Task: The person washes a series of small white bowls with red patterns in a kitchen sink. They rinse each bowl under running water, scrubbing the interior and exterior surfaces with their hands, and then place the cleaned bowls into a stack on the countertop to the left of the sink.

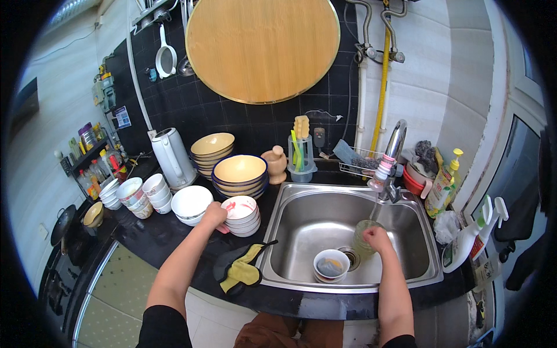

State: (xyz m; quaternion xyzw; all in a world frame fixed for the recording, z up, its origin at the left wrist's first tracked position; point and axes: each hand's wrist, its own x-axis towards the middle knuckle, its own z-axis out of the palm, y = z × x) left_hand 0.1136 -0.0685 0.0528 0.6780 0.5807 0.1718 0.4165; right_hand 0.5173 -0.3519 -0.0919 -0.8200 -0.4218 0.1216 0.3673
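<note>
While under tap (387, 164), glass (364, 236) in right hands (378, 238).

One stainless steel sink (301, 232), one chrome tap (394, 142), one white plastic kettle (173, 156), one round wooden board (262, 49), two white spray bottles (473, 235), one yellow-and-black cloth (241, 269).

The black glossy stone table (168, 232) carried a lot: a white electric kettle (173, 156) at the back, stacked yellow ceramic bowls (239, 174), a stack of white bowls with red marks (242, 214), and a yellow-and-black cloth (241, 269) beside the sunken stainless steel sink (316, 217).
</note>
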